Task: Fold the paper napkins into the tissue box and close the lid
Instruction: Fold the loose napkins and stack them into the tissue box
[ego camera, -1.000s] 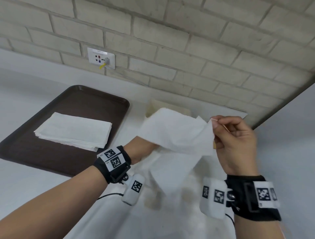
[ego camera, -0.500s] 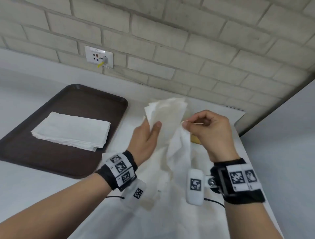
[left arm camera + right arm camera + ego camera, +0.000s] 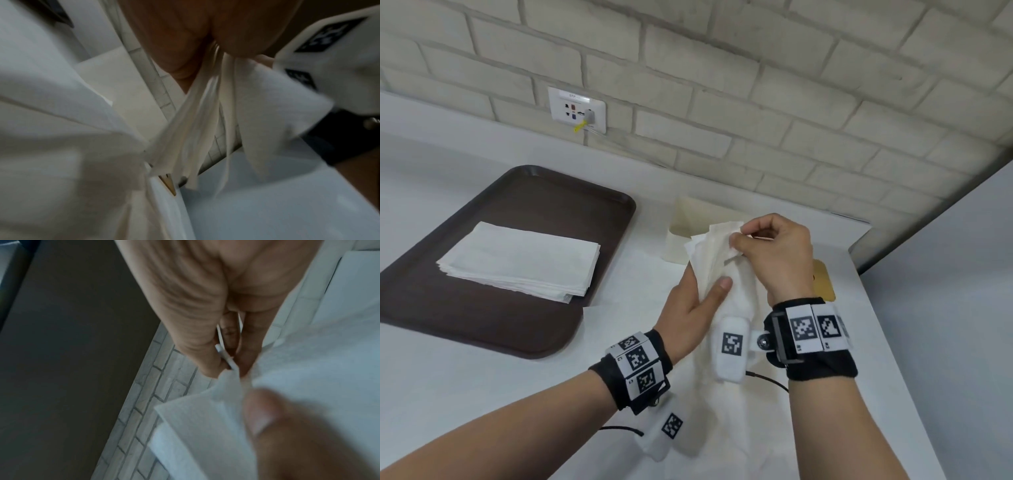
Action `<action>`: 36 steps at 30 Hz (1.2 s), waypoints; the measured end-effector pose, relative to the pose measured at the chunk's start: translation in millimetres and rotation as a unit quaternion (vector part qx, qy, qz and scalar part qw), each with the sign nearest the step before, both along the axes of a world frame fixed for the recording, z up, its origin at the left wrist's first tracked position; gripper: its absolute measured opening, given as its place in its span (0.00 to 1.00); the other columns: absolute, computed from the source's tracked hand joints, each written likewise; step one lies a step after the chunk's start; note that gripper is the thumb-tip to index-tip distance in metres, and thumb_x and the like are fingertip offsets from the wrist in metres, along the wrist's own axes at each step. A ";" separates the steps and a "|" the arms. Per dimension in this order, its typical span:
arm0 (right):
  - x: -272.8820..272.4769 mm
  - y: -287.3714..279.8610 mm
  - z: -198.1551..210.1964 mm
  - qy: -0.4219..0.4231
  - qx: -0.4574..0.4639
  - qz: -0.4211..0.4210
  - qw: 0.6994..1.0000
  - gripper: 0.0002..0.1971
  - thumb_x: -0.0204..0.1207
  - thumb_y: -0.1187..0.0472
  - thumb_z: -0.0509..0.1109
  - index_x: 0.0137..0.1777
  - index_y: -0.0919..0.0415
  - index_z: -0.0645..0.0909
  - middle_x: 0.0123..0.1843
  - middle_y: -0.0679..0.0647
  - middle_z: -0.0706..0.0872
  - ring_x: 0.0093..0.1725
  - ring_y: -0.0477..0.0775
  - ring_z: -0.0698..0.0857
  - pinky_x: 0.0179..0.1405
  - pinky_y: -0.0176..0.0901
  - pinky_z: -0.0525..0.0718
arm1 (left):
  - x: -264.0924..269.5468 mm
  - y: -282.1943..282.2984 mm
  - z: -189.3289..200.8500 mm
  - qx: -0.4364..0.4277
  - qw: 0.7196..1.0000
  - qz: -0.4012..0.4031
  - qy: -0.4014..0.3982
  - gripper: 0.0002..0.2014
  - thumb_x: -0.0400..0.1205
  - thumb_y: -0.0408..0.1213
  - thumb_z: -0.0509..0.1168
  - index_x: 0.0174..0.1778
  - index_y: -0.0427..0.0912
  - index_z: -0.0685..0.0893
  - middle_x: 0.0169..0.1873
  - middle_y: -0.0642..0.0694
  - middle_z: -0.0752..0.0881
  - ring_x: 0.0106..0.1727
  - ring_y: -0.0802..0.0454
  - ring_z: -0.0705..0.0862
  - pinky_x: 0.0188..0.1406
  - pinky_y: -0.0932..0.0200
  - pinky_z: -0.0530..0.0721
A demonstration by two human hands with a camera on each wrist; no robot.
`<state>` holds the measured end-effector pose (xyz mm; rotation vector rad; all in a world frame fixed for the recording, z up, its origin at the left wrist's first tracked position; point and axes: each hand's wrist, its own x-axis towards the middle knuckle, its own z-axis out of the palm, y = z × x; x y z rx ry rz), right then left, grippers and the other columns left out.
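A white paper napkin (image 3: pixel 717 260) hangs folded lengthwise in a narrow strip above the table. My right hand (image 3: pixel 736 241) pinches its top corner between thumb and forefinger; the right wrist view shows this pinch on the napkin (image 3: pixel 308 369). My left hand (image 3: pixel 709 287) holds the strip lower down, thumb in front and fingers hidden behind the paper. In the left wrist view the napkin (image 3: pixel 193 129) dangles in loose folds. The beige tissue box (image 3: pixel 688 219) stands open just behind the hands. Its golden lid (image 3: pixel 823 281) lies to the right, partly hidden by my right wrist.
A brown tray (image 3: pixel 482 325) lies on the left of the white table and carries a stack of flat napkins (image 3: pixel 524 260). A brick wall with a socket (image 3: pixel 577 109) runs along the back. The table's right edge (image 3: pixel 887 342) drops off beside my right arm.
The napkin, spread wide between both hands a second ago, is now gathered into a narrow strip. My right hand has moved left and met the left hand.
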<state>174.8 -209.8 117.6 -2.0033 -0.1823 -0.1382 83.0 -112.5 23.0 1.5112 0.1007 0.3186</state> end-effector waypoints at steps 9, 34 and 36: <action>-13.4 -30.8 0.2 0.014 0.095 0.071 0.993 0.23 0.68 0.64 0.86 0.60 0.45 0.85 0.57 0.48 0.85 0.60 0.45 0.86 0.55 0.39 0.87 | 5.9 4.6 6.1 -0.109 0.994 0.007 0.027 0.13 0.93 0.43 0.59 0.71 0.48 0.83 0.60 0.51 0.93 0.61 0.52 0.91 0.63 0.52 0.89; -84.1 -94.5 34.7 -0.033 0.132 0.193 0.972 0.20 0.63 0.53 0.89 0.54 0.45 0.88 0.49 0.51 0.92 0.42 0.62 0.88 0.46 0.55 0.88 | 5.6 19.1 6.9 -0.204 0.977 0.010 0.067 0.19 0.94 0.50 0.55 0.71 0.46 0.85 0.63 0.46 0.92 0.66 0.44 0.90 0.74 0.35 0.82; -84.8 -95.5 39.9 0.029 0.179 0.272 0.945 0.28 0.61 0.59 0.90 0.62 0.45 0.86 0.46 0.56 0.91 0.37 0.63 0.85 0.44 0.54 0.87 | 7.0 18.9 8.0 -0.203 0.977 0.013 0.066 0.19 0.94 0.50 0.55 0.72 0.45 0.84 0.63 0.46 0.92 0.66 0.44 0.91 0.74 0.34 0.83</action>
